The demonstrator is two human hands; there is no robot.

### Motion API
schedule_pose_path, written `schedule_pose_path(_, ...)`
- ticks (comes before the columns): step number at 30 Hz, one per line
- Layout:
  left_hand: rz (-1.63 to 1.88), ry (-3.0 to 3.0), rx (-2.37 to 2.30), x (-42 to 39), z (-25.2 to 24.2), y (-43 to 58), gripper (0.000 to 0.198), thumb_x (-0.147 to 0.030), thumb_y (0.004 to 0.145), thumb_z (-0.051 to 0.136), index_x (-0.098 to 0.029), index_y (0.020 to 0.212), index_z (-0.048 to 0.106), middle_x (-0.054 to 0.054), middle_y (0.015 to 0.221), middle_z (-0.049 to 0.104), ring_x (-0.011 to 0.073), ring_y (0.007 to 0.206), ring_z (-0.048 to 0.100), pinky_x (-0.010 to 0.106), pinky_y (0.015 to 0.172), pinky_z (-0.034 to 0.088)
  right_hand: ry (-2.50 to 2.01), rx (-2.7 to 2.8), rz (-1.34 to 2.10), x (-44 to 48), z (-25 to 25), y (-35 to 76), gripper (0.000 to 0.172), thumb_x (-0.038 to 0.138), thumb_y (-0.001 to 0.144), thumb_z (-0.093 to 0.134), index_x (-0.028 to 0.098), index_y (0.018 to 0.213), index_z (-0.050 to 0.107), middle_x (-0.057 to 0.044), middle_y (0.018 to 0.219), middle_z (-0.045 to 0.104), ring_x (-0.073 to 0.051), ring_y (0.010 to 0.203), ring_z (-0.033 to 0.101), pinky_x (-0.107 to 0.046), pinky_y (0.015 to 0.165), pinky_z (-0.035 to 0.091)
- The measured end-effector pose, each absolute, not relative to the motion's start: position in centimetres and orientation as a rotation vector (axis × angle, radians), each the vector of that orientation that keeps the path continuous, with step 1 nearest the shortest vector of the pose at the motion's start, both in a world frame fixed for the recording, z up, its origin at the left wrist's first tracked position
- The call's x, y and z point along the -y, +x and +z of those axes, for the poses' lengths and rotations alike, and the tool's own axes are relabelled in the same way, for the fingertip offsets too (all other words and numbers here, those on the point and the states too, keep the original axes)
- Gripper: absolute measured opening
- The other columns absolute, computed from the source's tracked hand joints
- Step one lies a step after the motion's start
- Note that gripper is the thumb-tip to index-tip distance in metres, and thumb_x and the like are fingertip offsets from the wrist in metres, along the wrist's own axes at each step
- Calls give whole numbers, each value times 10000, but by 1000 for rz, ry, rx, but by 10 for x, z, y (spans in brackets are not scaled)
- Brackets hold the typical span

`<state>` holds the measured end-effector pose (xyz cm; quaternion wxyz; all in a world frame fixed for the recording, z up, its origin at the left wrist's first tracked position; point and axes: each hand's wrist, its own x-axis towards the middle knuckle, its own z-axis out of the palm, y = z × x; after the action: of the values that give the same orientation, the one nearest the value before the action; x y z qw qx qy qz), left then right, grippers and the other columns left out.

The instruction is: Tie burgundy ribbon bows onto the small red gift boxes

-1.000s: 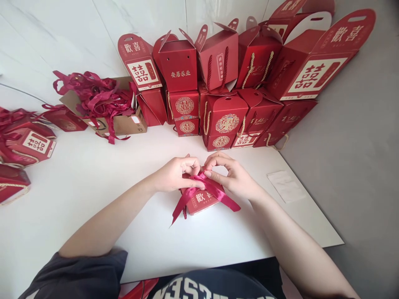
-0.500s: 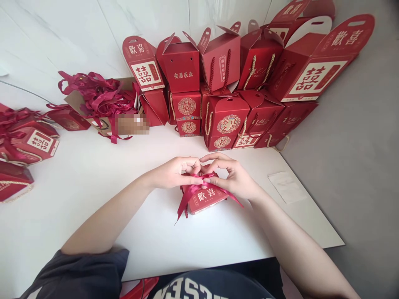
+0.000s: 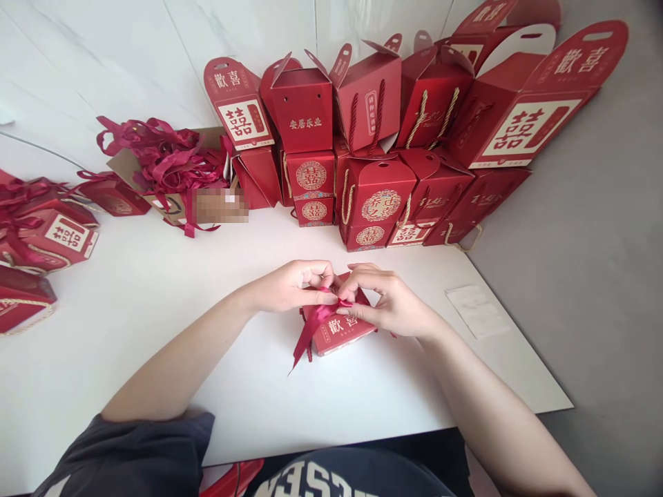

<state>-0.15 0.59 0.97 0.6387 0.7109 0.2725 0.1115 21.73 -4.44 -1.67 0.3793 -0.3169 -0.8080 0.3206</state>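
A small red gift box (image 3: pixel 339 337) with pale characters on its lid lies on the white table in front of me. Across its top runs a dark pink satin ribbon (image 3: pixel 309 336), gathered at the middle, with one long tail hanging over the box's near left side. My left hand (image 3: pixel 298 286) pinches the ribbon between thumb and curled fingers on the left of the gathering. From the right, my right hand (image 3: pixel 388 300) pinches the ribbon by thumb and forefinger just beside it. The fingers partly hide the gathering, so whether it is knotted is unclear.
Red gift boxes (image 3: pixel 380 200) stand stacked along the back wall. A cardboard box (image 3: pixel 170 207) overflows with pink ribbons (image 3: pixel 160 155) at the back left. More ribboned boxes (image 3: pixel 67 235) sit at the far left. A folded white paper (image 3: pixel 476 310) lies on the table (image 3: pixel 248 393) at right.
My right hand has shifted its pinch on the ribbon, and its fingers have curled closer together. The ribbon's right tail now shows less. My left hand has stayed nearly still.
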Motion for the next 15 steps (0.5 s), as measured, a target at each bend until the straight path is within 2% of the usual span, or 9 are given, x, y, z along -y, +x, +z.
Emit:
schedule_pose_path(4, 259, 1559, -603, -5, 11, 0, 209, -290, 892, 588, -174, 813, 433, 17, 828, 604, 145, 809, 633, 281, 707, 457, -750, 2066, 830, 42, -18, 223, 78, 237, 912, 611, 233, 897, 688, -21, 841, 692, -171, 793, 600, -385, 868, 465)
schedule_pose_path(7, 285, 1579, -612, -4, 12, 1, 210, -290, 895, 580, -173, 805, 430, -4, 809, 576, 108, 735, 568, 261, 673, 427, -699, 2061, 844, 41, -20, 224, 103, 218, 901, 619, 240, 936, 714, -40, 880, 683, -182, 842, 600, -361, 798, 490)
schedule_pose_path(10, 302, 1618, -638, -3, 12, 2, 226, -293, 887, 582, -173, 784, 421, -7, 813, 564, 101, 726, 535, 261, 670, 419, -671, 2075, 830, 40, -22, 223, 120, 199, 894, 619, 244, 941, 720, -41, 880, 670, -181, 833, 599, -369, 798, 492)
schedule_pose_path(15, 313, 1740, -693, 1, 15, 2, 296, -291, 764, 721, -172, 767, 450, 4, 828, 582, 136, 801, 581, 305, 751, 461, -694, 2081, 838, 42, -21, 220, 130, 178, 886, 609, 247, 916, 714, -44, 882, 658, -194, 857, 597, -379, 807, 493)
